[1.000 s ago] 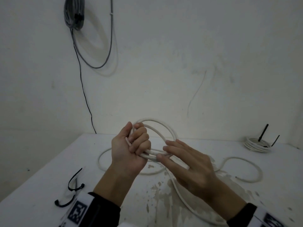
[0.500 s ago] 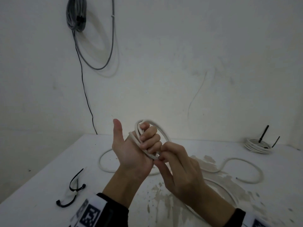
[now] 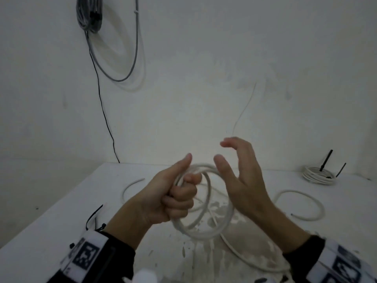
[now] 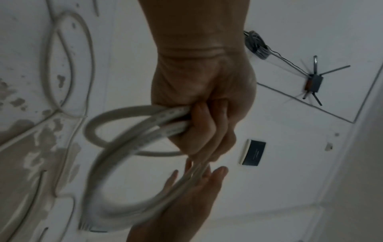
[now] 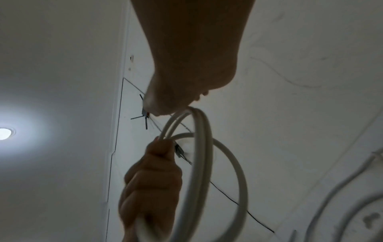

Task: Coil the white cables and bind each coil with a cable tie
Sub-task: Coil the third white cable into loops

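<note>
since earlier right hand (image 3: 242,180) has spread off white cable (image 3: 206,229); left hand (image 3: 175,197) grips it over stained table (image 3: 61,217).

This is looking like a plain workroom: bare white walls (image 3: 204,78), a stained white table (image 3: 51,221), grey cables (image 3: 89,15) hanging far left, a router (image 4: 314,81) mounted high.

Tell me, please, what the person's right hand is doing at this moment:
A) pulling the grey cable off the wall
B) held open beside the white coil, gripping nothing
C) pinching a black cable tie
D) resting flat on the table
B: in the head view the right hand is raised with its fingers spread and loosely bent beside the white coil, gripping nothing, while the left hand alone grips the loops.
</note>
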Action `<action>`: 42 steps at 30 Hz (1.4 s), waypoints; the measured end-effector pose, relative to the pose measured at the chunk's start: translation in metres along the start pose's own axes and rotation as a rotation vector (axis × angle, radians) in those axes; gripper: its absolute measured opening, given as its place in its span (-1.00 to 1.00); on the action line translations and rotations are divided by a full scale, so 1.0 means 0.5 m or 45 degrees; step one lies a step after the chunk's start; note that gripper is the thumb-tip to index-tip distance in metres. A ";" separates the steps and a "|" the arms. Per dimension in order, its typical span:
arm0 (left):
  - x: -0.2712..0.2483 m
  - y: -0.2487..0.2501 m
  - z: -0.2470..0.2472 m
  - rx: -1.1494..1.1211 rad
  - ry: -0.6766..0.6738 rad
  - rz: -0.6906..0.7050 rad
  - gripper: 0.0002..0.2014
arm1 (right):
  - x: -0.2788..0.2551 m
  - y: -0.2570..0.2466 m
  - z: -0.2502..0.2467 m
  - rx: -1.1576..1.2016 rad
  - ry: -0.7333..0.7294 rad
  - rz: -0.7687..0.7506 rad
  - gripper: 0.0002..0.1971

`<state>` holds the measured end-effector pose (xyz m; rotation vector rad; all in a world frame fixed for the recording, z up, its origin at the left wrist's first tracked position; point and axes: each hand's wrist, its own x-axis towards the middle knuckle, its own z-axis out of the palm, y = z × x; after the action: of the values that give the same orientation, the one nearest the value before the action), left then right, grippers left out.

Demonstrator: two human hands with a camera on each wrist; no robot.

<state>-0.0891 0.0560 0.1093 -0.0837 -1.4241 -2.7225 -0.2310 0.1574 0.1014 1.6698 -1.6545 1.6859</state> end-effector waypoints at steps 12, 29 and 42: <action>0.036 -0.005 0.028 1.281 1.054 0.279 -0.45 | -0.029 -0.029 0.032 0.044 -0.195 0.217 -0.59; -0.007 0.013 -0.002 0.506 0.609 -0.131 -0.44 | -0.019 0.006 0.012 0.533 -0.544 0.394 -0.68; 0.008 -0.006 0.008 0.453 0.825 0.147 -0.45 | -0.023 -0.011 0.057 0.683 0.005 1.073 -0.48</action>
<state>-0.0931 0.0606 0.1094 0.6444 -1.5724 -2.0612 -0.2082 0.1424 0.0865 1.1663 -2.2259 2.7019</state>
